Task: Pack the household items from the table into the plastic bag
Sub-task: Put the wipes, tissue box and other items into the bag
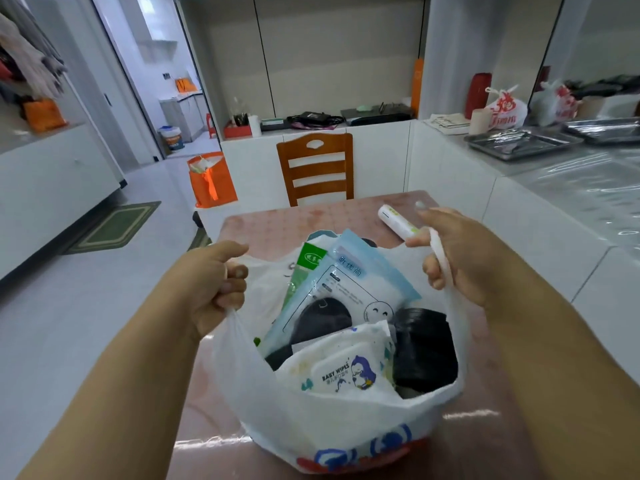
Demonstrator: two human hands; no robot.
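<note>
Packing appears nearly complete: the plastic bag [332,420] stands on the table [277,226], mouth held wide. Left hand [211,282] grips one handle in a closed fist; right hand [450,254] has fingers curled round the other. Inside the bag: baby wipes pack [343,368] at front, black roll [424,351] beside it, blue mask packet [353,289] and green packet [306,271] behind. One white tube [398,221] lies beyond the bag (outstanding, in my judgement).

- Plastic bag [332,420]: thin, white, slightly translucent film.
- Counter [346,220]: glossy pink cover.
- Chair [315,168], upper centre: varnished wood.
- Trays [519,143], upper right: shiny metal.
</note>
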